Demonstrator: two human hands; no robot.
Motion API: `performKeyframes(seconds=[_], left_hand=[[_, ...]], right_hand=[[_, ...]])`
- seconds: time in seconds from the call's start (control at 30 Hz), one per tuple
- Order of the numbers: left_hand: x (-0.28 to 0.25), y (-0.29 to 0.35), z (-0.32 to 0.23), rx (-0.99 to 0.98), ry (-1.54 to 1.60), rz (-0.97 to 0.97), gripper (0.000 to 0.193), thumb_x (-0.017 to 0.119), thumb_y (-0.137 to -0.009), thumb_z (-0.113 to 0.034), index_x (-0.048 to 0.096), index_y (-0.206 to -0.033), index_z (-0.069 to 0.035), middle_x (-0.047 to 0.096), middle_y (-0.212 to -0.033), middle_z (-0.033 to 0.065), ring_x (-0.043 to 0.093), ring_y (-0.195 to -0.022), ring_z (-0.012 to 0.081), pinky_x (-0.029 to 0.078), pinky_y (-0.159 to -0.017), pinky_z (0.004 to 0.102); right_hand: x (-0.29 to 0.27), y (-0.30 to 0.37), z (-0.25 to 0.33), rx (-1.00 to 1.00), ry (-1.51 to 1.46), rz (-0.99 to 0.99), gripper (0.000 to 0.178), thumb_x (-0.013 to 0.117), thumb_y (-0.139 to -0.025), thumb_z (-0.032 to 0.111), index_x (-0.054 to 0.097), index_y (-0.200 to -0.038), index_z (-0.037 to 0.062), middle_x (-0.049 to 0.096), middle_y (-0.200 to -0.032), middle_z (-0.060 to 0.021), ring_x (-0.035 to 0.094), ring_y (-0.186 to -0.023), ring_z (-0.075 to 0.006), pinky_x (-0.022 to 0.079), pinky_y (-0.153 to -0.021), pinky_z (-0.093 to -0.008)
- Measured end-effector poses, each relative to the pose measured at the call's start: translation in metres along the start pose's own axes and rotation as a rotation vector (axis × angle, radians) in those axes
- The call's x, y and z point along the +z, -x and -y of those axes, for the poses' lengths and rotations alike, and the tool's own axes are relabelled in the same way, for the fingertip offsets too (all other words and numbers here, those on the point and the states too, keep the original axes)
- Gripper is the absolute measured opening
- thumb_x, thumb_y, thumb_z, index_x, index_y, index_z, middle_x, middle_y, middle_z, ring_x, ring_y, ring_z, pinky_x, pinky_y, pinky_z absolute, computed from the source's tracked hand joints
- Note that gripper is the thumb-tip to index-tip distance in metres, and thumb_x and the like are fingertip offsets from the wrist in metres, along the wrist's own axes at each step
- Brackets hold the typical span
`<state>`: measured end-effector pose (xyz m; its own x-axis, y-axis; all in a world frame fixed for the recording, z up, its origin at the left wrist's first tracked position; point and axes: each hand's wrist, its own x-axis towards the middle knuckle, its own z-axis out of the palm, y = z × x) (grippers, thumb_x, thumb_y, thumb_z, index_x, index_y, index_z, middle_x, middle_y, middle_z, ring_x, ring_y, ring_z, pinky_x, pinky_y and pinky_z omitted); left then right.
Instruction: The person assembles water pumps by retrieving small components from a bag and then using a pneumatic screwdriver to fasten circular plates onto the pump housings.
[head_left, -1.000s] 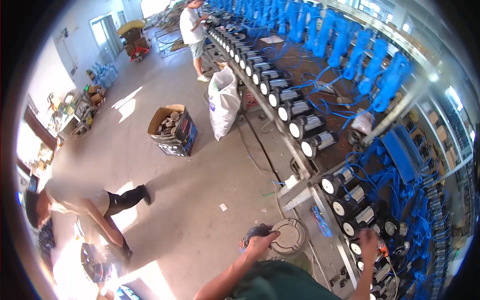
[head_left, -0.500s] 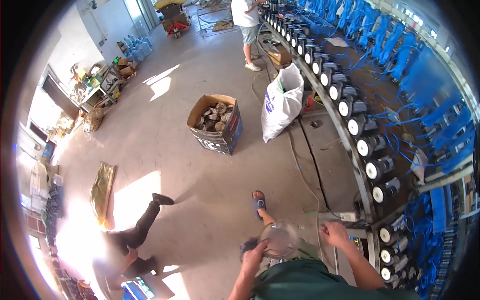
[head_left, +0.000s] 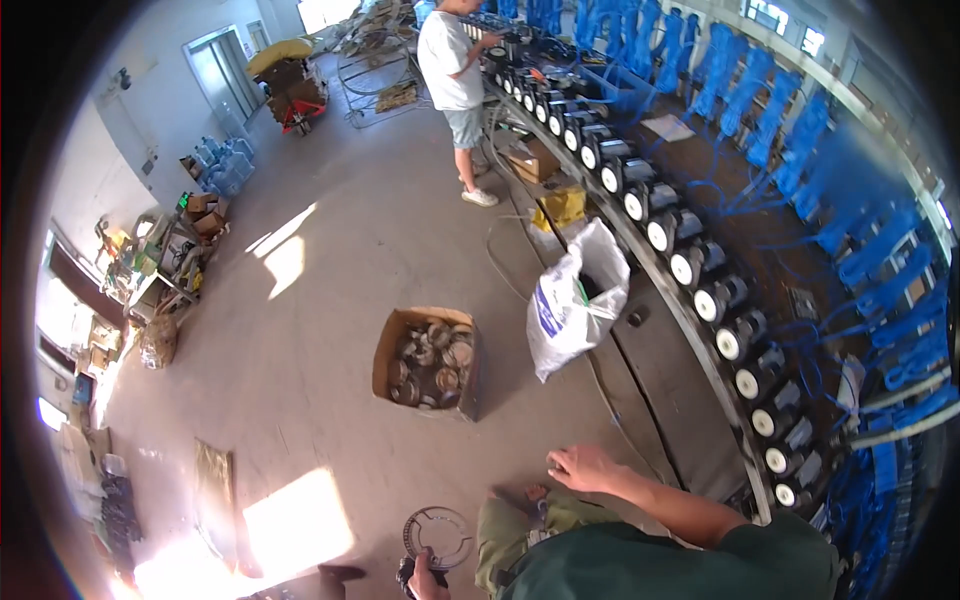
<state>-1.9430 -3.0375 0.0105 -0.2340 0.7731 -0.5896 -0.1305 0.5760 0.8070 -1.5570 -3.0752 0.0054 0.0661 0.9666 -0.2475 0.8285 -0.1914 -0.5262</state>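
At the bottom edge my left hand (head_left: 427,581) grips a thin round ring (head_left: 413,532) with a pattern of small marks or holes along its rim. Floor shows through its middle. A dark object (head_left: 405,571) lies against that hand; I cannot tell whether it is held or is footwear. My right hand (head_left: 585,468) is raised in front of my body with curled fingers pressed together; anything in them is too small to make out. Ahead on the floor stands an open cardboard box (head_left: 383,352) holding many round metal-looking parts (head_left: 435,357).
Right of the box leans an open white sack (head_left: 565,325). A long bench (head_left: 690,327) carries a row of motor-like units with white discs (head_left: 681,268) and blue cable bundles (head_left: 745,90). Another person (head_left: 452,65) stands at its far end. Cables cross the floor beside it.
The view has shifted, bringing the box and sack lower in the picture. My left hand has carried the ring leftward and down, and my right hand has moved forward and left, toward the box.
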Motion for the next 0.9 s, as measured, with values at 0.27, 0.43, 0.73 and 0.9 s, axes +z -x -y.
performKeyframes(seconds=[0.27, 0.43, 0.73, 0.9], left_hand=[[0.161, -0.182, -0.059, -0.103, 0.055, 0.311, 0.011, 0.066, -0.083, -0.011, 0.065, -0.085, -0.001, 0.062, -0.076, 0.0039, 0.060, -0.070, 0.0154, 0.046, -0.061, 0.0281], [0.269, -0.241, -0.164, -0.207, 0.103, 0.347, 0.009, 0.068, -0.081, -0.009, 0.063, -0.085, -0.002, 0.062, -0.076, 0.0032, 0.059, -0.066, 0.0141, 0.047, -0.057, 0.0273], [0.436, -0.359, -0.244, -0.168, -0.043, 0.354, 0.023, 0.067, -0.082, -0.013, 0.065, -0.099, 0.003, 0.066, -0.097, 0.0089, 0.063, -0.089, 0.0206, 0.052, -0.079, 0.0321], [0.570, -0.372, -0.322, -0.201, -0.332, 0.476, 0.046, 0.068, -0.088, -0.027, 0.059, -0.121, 0.004, 0.062, -0.118, 0.0106, 0.057, -0.106, 0.0200, 0.047, -0.090, 0.0326]], right_hand=[[0.011, -0.110, -0.104, 0.321, -0.058, 0.069, 0.030, 0.063, -0.086, 0.034, 0.064, -0.099, 0.0068, 0.069, -0.091, -0.0145, 0.066, -0.085, -0.0342, 0.052, -0.072, -0.0463], [-0.038, -0.120, -0.147, 0.592, -0.042, 0.031, 0.031, 0.062, -0.085, 0.035, 0.068, -0.099, 0.0080, 0.069, -0.094, -0.0166, 0.065, -0.086, -0.0372, 0.052, -0.075, -0.0478], [-0.109, -0.280, -0.200, 0.699, -0.157, -0.066, 0.032, 0.059, -0.085, 0.035, 0.068, -0.103, 0.0103, 0.069, -0.095, -0.0155, 0.065, -0.088, -0.0361, 0.050, -0.076, -0.0480], [-0.170, -0.412, -0.245, 0.664, -0.139, -0.126, 0.030, 0.059, -0.085, 0.036, 0.067, -0.100, 0.0114, 0.069, -0.094, -0.0157, 0.065, -0.087, -0.0364, 0.051, -0.078, -0.0484]])
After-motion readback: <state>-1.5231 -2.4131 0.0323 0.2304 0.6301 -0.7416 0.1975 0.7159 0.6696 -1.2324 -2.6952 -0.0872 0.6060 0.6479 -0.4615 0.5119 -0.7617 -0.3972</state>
